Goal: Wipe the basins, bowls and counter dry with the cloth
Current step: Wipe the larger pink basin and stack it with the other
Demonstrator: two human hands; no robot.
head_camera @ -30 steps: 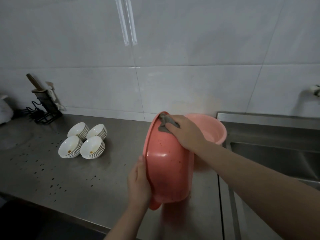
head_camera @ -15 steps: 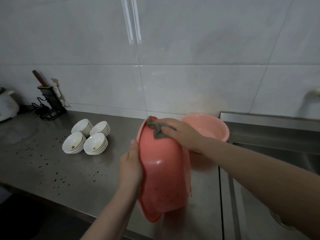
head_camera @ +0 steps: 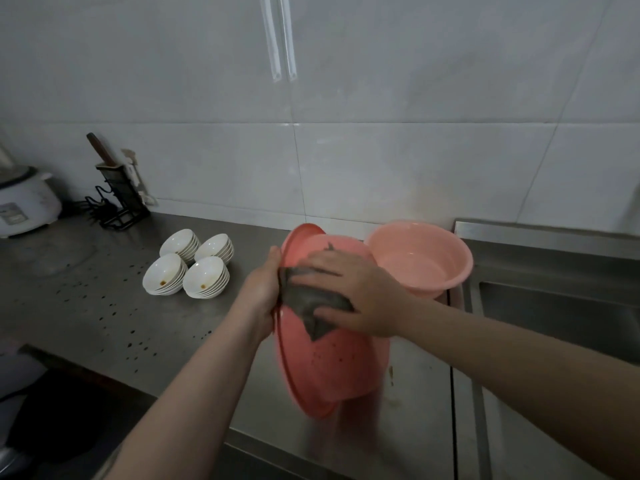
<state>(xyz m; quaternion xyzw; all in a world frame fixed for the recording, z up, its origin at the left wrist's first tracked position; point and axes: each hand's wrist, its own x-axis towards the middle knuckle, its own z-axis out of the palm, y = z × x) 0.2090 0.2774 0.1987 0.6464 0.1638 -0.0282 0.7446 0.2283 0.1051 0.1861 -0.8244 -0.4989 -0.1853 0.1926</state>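
Grip the light, slick plastic basin (head_camera: 332, 362) by its rim as your left hand (head_camera: 263, 289) does, while your flat right hand (head_camera: 349, 292) presses the limp cloth (head_camera: 308, 303) on.

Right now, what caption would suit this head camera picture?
Left hand steadies a tilted pink basin while the right hand presses a grey cloth on its outside.

Tilted basin (head_camera: 332, 368): coral pink, dark specks on its outer wall. Cloth (head_camera: 308, 299) on it: grey. Second basin (head_camera: 420, 259), just behind: paler pink. Bowls (head_camera: 188, 263), left of the tilted basin: white, two with brown stains inside. Counter (head_camera: 104, 306): grey steel, dotted with dark droplets. Wall tiles (head_camera: 381, 161): white.
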